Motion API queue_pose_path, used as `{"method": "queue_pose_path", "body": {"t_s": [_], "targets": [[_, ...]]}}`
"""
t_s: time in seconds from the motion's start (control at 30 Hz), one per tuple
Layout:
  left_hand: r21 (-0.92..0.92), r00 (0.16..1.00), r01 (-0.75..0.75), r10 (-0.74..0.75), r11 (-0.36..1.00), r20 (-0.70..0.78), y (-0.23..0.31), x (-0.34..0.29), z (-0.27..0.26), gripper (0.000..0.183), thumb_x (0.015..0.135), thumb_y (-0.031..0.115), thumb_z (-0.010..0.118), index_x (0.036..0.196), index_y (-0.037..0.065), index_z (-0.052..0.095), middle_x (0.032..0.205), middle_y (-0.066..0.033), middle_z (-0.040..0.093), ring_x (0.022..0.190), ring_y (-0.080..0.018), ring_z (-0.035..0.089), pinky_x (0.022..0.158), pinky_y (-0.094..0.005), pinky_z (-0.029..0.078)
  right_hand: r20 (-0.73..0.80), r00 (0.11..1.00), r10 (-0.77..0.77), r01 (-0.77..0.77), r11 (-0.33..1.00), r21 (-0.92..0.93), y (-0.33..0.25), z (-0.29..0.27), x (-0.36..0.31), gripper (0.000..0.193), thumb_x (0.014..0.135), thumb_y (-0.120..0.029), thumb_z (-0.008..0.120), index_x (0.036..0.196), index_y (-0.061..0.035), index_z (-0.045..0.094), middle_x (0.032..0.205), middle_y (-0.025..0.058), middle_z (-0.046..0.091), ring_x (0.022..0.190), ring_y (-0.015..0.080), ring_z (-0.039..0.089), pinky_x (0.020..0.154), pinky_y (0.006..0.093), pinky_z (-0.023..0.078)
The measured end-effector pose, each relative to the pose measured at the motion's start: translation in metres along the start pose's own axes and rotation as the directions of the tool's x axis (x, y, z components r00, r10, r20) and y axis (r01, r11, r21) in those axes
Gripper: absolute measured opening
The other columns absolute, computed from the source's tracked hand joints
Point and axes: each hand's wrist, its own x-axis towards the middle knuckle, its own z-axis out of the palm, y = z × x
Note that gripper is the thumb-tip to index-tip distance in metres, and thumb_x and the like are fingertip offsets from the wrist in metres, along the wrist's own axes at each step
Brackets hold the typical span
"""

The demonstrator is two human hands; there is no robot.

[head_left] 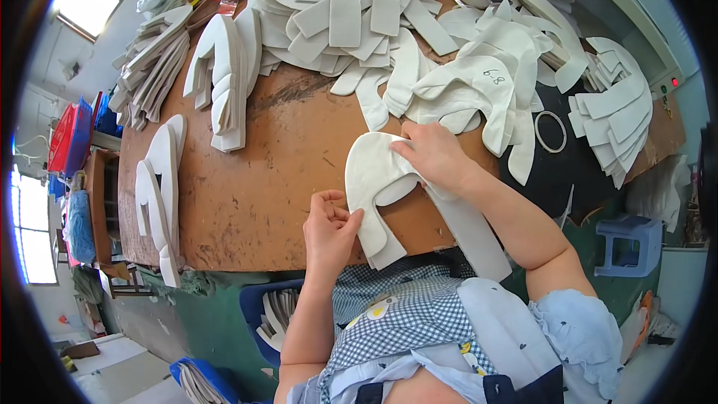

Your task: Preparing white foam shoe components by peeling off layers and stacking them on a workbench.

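We grasp the white curved pad [364, 161] far side, right hand [440, 158], presumably for steadiness; left hand [327, 233] touches its left edge (can't tell whether gripping).

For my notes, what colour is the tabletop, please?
The tabletop is brown with dark marks, best seen in the head view.

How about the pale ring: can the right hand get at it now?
Likely yes: the pale ring lies uncovered on the black surface, though the right hand would first have to leave the curved white piece.
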Motion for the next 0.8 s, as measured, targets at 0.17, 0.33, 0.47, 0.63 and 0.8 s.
{"method": "queue_pose_path", "body": {"t_s": [0.17,0.33,0.47,0.63,0.8], "targets": [[0.321,1.0,0.024,-0.02,0.947,-0.014,0.033,-0.004,-0.005,0.04,0.083,0.003,0.074,0.115,-0.001,0.052,0.078,-0.0066,0.065,0.067,-0.0168,0.065,0.066,-0.0289,0.052,0.04,0.999,0.024,-0.025,1.0,0.018,-0.006,-0.001,0.002,0.035,0.094,-0.033,0.063,0.087,0.0014,0.063,0.069,0.0189,0.065,0.07,0.0362,0.066,0.069,0.0449,0.051],[0.528,0.919,-0.383,0.368,0.758,0.138,0.048,0.013,0.015,0.055,0.085,0.008,0.07,0.134,0.0,0.049,0.134,-0.0187,0.054,0.125,-0.0366,0.051,0.104,-0.0445,0.042,0.027,1.0,0.0,0.002,0.999,-0.047,0.002,0.001,0.003,0.036,0.095,-0.033,0.061,0.087,0.0022,0.062,0.072,0.0195,0.067,0.074,0.0368,0.067,0.07,0.046,0.051],[0.416,0.7,-0.713,0.602,0.564,0.384,0.009,0.033,0.053,0.061,0.095,0.006,0.053,0.151,-0.004,0.031,0.159,-0.0228,0.029,0.149,-0.0368,0.024,0.121,-0.0494,0.019,-0.01,0.996,-0.085,0.086,0.992,0.094,0.013,-0.009,-0.013,0.032,0.092,-0.029,0.063,0.095,0.0033,0.063,0.076,0.0173,0.068,0.072,0.0348,0.067,0.069,0.0446,0.051],[0.469,0.697,-0.715,0.583,0.518,0.417,0.01,0.035,0.053,0.059,0.096,0.008,0.052,0.151,-0.002,0.033,0.16,-0.0196,0.029,0.15,-0.0369,0.023,0.121,-0.0496,0.018,0.117,0.984,0.134,-0.158,0.962,0.222,0.016,-0.042,-0.053,0.034,0.091,-0.019,0.067,0.115,0.0027,0.058,0.07,0.0086,0.064,0.062,0.0188,0.061,0.06,0.0338,0.047],[0.522,0.685,-0.72,0.586,0.457,0.432,0.011,0.034,0.055,0.059,0.096,0.011,0.054,0.152,0.008,0.036,0.16,-0.0158,0.03,0.149,-0.0377,0.024,0.121,-0.0514,0.018,0.153,0.96,0.235,-0.281,0.815,0.507,0.022,-0.041,-0.065,0.032,0.094,-0.01,0.065,0.122,0.0002,0.051,0.066,0.0005,0.059,0.06,0.0056,0.051,0.055,0.025,0.042]]}}
